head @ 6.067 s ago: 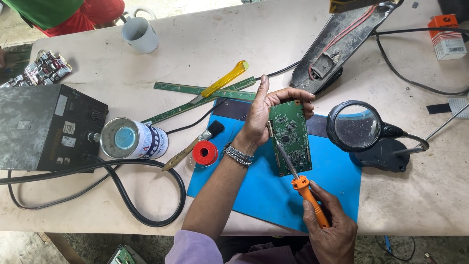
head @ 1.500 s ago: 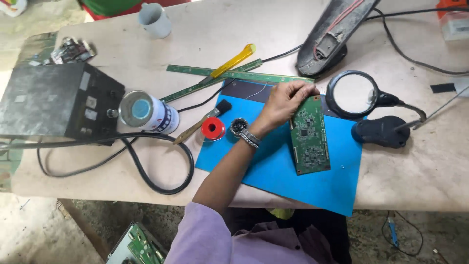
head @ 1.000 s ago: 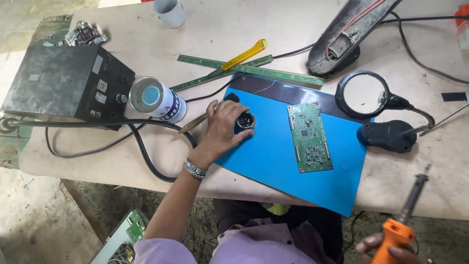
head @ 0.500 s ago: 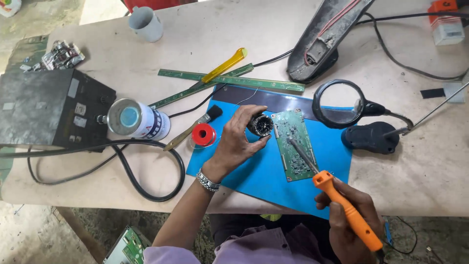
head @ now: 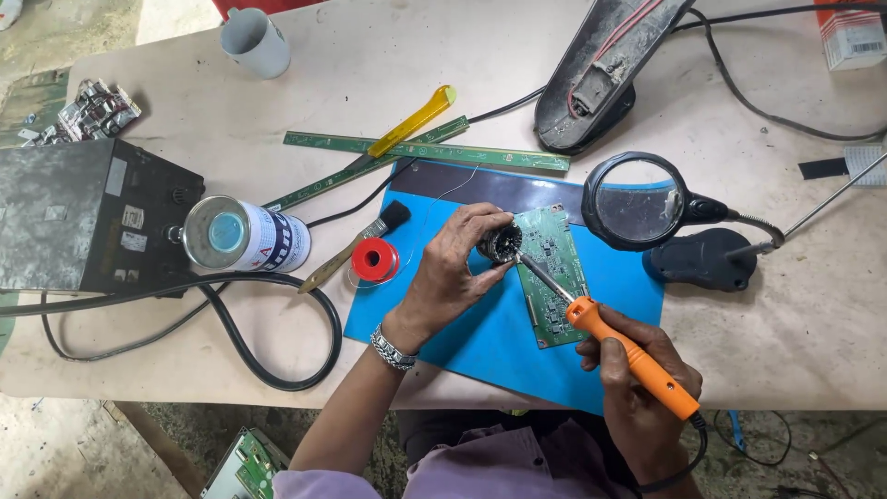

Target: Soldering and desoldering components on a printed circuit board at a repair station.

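Your left hand (head: 453, 273) fingers grip a small round tin (head: 500, 243) just above the blue mat (head: 480, 342), touching the green board (head: 549, 273) edge. Right hand (head: 637, 388) fingers clenched on the orange iron (head: 631, 356), tip in the tin. Magnifier (head: 637, 199) & red spool (head: 375, 261) nearby on the counter (head: 370, 83).

A grey metal box (head: 88, 217) is sitting at the left of the pale surface (head: 277, 111), beside a tipped spray can (head: 248, 236), a red spool (head: 375, 261), a white mug (head: 256, 41) and a black magnifying glass (head: 637, 200).
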